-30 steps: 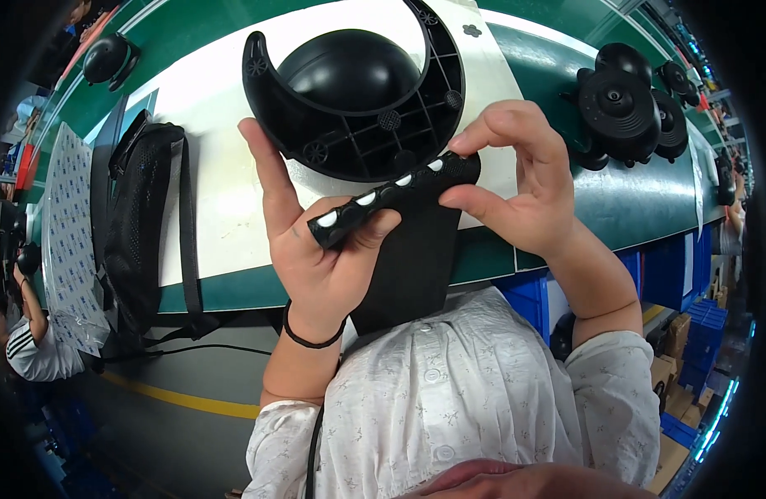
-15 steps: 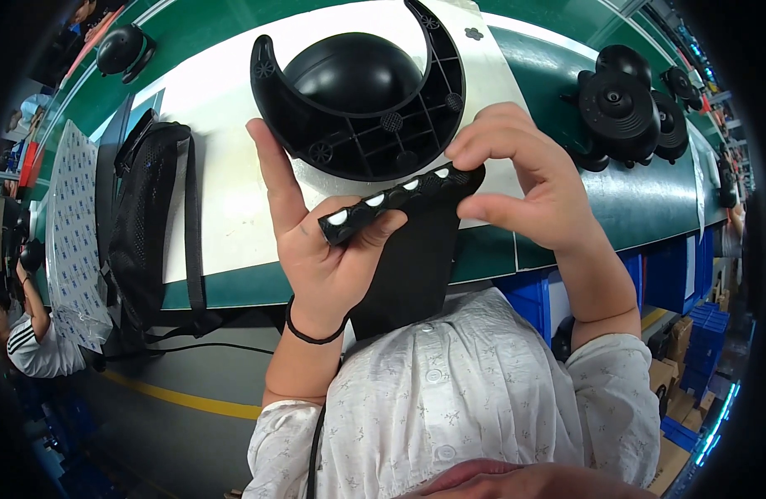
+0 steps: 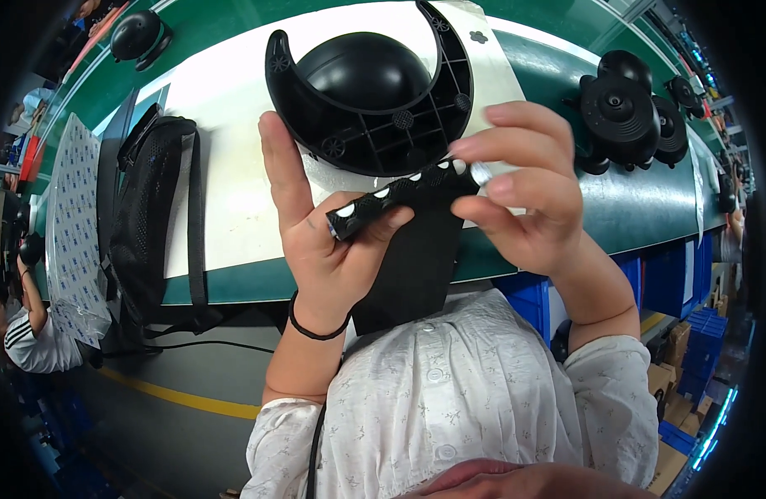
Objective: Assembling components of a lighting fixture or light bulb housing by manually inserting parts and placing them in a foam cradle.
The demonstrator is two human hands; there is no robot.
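My left hand (image 3: 329, 249) is closed on a black strip (image 3: 398, 195) with a row of white round dots, its thumb below and the index finger stretched upward. A dark sheet (image 3: 408, 270) hangs just beneath the strip; whether they are one piece I cannot tell. At the strip's far right end, my right hand (image 3: 528, 187) has its fingers bent around a small whitish, shiny round piece (image 3: 480, 173), partly blurred. Behind both hands a black crescent-shaped plastic base (image 3: 374, 137) lies with its ribbed side and several round pads showing, curving around a glossy black dome (image 3: 364, 71).
Several black round parts (image 3: 617, 108) stand clustered on the green table (image 3: 599, 200) at right. A black mesh bag (image 3: 154, 208) and a printed sheet (image 3: 73, 224) are at left. Another black part (image 3: 137, 40) sits at the far left. Blue bins (image 3: 524, 303) are below the table.
My right hand has drawn slightly back from the strip's end, and a whitish piece now shows at its fingers. My left hand still holds the strip. The whole view has shifted a little.
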